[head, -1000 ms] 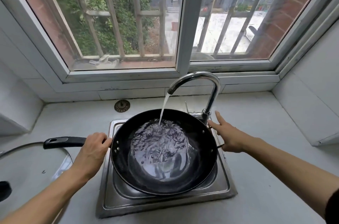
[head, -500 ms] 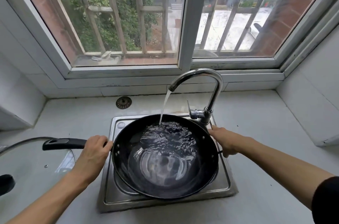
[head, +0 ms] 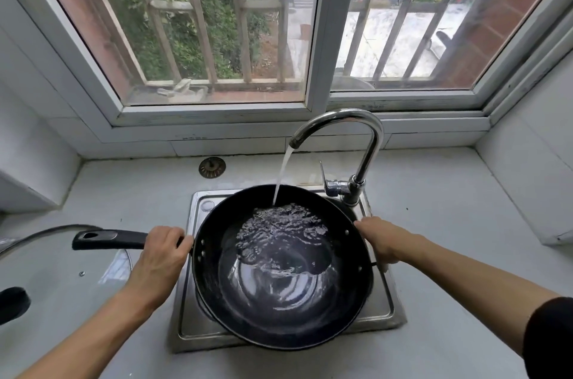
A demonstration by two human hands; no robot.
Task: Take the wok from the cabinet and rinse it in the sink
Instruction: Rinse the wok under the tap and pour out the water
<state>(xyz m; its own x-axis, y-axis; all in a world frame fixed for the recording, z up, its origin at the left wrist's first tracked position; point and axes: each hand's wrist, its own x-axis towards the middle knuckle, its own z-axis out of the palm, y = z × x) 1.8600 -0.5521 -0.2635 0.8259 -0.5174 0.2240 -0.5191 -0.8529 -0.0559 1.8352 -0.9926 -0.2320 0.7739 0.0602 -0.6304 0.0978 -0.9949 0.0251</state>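
Wok [head: 280, 267], black and part filled with water, sits over the steel sink [head: 383, 301], its long handle pointing left along the counter. Left hand [head: 158, 257] curls its fingers around the handle's base by the rim. Right hand [head: 383, 240] grips the small loop on the opposite rim. Faucet [head: 356, 143] pours a stream onto the wok's far side

Black wok [head: 279, 310], silver sink [head: 383, 307] (steel-bright), white counter [head: 449, 223].
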